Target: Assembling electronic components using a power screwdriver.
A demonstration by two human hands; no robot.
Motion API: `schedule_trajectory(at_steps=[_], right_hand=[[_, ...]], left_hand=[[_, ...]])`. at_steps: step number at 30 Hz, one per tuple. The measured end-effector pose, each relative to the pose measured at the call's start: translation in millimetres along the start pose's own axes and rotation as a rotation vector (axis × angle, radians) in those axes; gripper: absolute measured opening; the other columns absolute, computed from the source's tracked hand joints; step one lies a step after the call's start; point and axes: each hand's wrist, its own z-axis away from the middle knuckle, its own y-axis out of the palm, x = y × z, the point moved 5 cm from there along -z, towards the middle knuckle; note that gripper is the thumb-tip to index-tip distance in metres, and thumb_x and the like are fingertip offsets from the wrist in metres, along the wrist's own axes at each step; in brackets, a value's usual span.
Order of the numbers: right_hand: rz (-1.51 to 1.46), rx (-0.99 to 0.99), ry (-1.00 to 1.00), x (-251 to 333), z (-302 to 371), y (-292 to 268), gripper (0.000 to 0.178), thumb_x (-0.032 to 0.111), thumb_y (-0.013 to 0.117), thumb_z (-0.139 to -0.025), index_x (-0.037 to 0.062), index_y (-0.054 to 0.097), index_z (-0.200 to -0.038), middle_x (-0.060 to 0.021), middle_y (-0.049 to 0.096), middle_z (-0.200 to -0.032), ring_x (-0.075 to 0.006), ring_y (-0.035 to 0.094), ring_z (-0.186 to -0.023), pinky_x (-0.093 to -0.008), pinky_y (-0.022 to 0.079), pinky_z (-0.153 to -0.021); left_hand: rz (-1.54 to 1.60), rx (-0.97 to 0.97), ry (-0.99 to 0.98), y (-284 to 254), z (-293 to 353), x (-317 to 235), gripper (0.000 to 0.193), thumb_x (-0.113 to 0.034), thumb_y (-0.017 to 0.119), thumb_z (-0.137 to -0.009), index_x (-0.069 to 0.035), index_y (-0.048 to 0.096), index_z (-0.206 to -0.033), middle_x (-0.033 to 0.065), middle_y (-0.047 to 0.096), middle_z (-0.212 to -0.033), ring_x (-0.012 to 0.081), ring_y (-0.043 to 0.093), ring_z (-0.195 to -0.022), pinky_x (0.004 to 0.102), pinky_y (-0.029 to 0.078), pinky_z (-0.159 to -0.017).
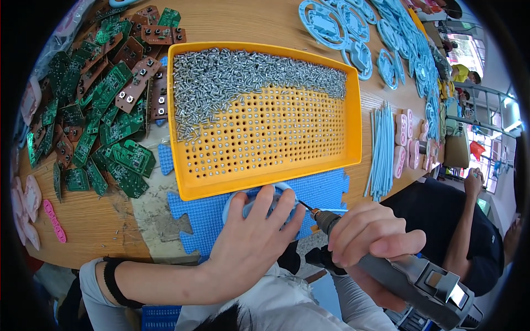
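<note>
My left hand (248,240) is closed over a light blue plastic housing (227,208), its curved fingers pressing it onto a blue foam mat (323,187). Much of the housing is hidden beneath the fingers. In my right hand (370,237) is a dark electric screwdriver (411,276), gripped round its body. The thin bit points left and ends beside the housing, close to my left fingertips; whether it touches is unclear. Just beyond the housing, a yellow tray (356,124) overlaps the mat. Small silver screws (259,69) are heaped along its far side, and others sit in its perforated base.
Green and brown circuit boards (110,99) are piled at the left, near pink plastic pieces (32,198). Light blue sticks (381,149) and pink parts (408,138) lie right of the tray. More blue housings (353,33) fill the far right. A co-worker's arm (464,226) is at right.
</note>
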Motion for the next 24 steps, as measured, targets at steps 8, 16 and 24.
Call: schedule_trajectory(at_steps=[8, 16, 24], right_hand=[[0.007, 0.041, 0.006, -0.3, -1.2, -0.2, 0.059, 0.056, 0.055, -0.082, 0.0, 0.04, -0.096, -0.0067, 0.055, -0.057, -0.0143, 0.056, -0.044, -0.0248, 0.048, -0.04], [-0.053, 0.098, -0.021, -2.9, -3.3, 1.5, 0.06, 0.055, 0.057, -0.081, 0.0001, 0.04, -0.097, -0.0066, 0.055, -0.058, -0.0148, 0.055, -0.043, -0.0253, 0.049, -0.041], [-0.066, 0.114, -0.033, -5.2, -2.7, 0.8, 0.061, 0.057, 0.058, -0.08, 0.0003, 0.04, -0.098, -0.0066, 0.055, -0.058, -0.0152, 0.055, -0.043, -0.0253, 0.048, -0.041]], left_hand=[[0.002, -0.002, 0.0, 0.3, -0.4, 0.8, 0.055, -0.024, 0.072, -0.061, -0.015, 0.055, -0.113, 0.005, 0.04, -0.112, 0.0251, 0.037, -0.103, 0.0412, 0.034, -0.084], [0.003, -0.005, 0.004, 0.1, -1.0, 0.9, 0.052, -0.024, 0.072, -0.061, -0.016, 0.056, -0.111, 0.0048, 0.04, -0.112, 0.025, 0.037, -0.103, 0.0407, 0.034, -0.083], [0.002, -0.008, 0.01, 1.7, -2.7, -1.7, 0.054, -0.024, 0.071, -0.062, -0.015, 0.055, -0.112, 0.0053, 0.04, -0.112, 0.0255, 0.037, -0.104, 0.0407, 0.034, -0.084]])
